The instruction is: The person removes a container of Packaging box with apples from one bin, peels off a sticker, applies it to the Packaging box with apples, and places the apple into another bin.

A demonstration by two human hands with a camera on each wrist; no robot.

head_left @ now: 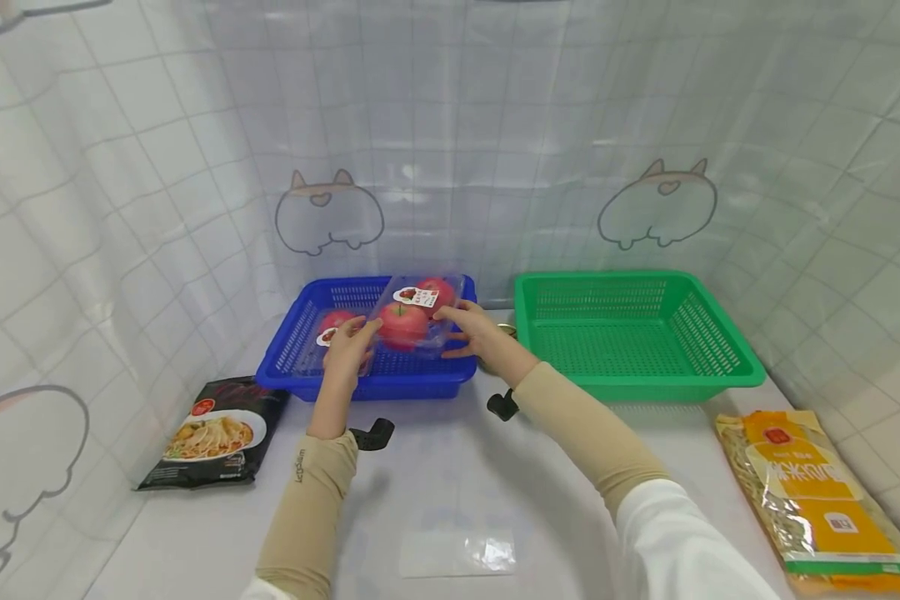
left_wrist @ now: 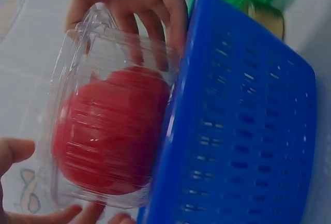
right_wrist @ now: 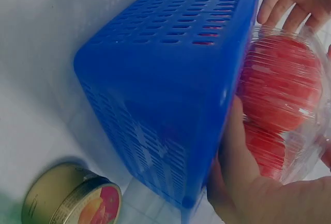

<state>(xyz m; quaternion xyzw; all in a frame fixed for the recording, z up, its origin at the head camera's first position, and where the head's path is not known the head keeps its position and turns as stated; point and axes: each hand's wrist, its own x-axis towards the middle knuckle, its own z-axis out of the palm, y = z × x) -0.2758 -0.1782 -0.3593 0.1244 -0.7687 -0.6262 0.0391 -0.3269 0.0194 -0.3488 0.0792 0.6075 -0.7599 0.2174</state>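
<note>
A clear plastic box of red apples [head_left: 402, 325] with a white label is tilted over the right part of a blue basket [head_left: 390, 387]. My right hand [head_left: 489, 340] holds its right end, thumb on the lid and fingers lower along the side. My left hand [head_left: 342, 357] is at the opposite end, fingers extended beside the box; in the left wrist view its thumb [left_wrist: 18, 150] stands off the lid. Another clear box of apples [head_left: 330, 320] lies in the basket's left part, partly hidden behind my left hand.
A green basket [head_left: 637, 388] stands to the right. Between the baskets is a gold tin [right_wrist: 62, 195] with fruit on its lid. A black noodle packet [head_left: 221, 437] lies at left, an orange and clear packet [head_left: 813, 500] at right. A tiled curtain [head_left: 487, 192] hangs behind.
</note>
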